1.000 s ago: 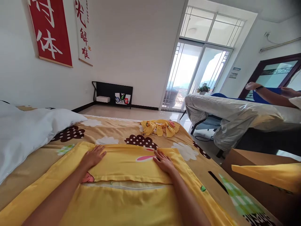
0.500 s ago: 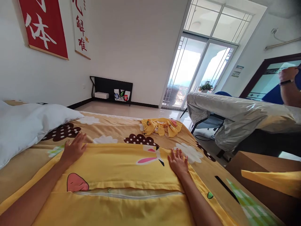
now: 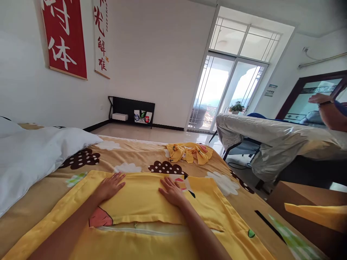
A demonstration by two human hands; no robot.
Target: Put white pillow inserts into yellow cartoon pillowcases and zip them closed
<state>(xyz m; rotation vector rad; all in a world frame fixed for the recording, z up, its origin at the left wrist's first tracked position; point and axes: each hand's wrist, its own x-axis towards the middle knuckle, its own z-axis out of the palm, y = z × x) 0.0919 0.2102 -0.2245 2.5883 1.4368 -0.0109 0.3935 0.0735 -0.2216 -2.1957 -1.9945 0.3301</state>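
Observation:
A yellow pillowcase (image 3: pixel 141 206) with a rabbit and a carrot print lies spread flat on the bed, its long zipped opening (image 3: pixel 151 230) parted a little across the middle. My left hand (image 3: pixel 110 186) rests flat near its far left edge, fingers stretched out. Nearer the middle of the same edge, my right hand (image 3: pixel 172 191) presses flat with fingers apart, partly over the rabbit print. Neither hand holds anything.
A white pillow (image 3: pixel 48 151) lies on the bed at left, and a crumpled yellow cloth (image 3: pixel 189 153) near the far edge. At right stand a cardboard box (image 3: pixel 300 213) and a plastic-covered table (image 3: pixel 271 133). Another person's arm (image 3: pixel 329 110) shows beyond.
My hands have slid inward along the pillowcase's far edge: the left to the right, the right to the left. The other person's hand has lowered slightly.

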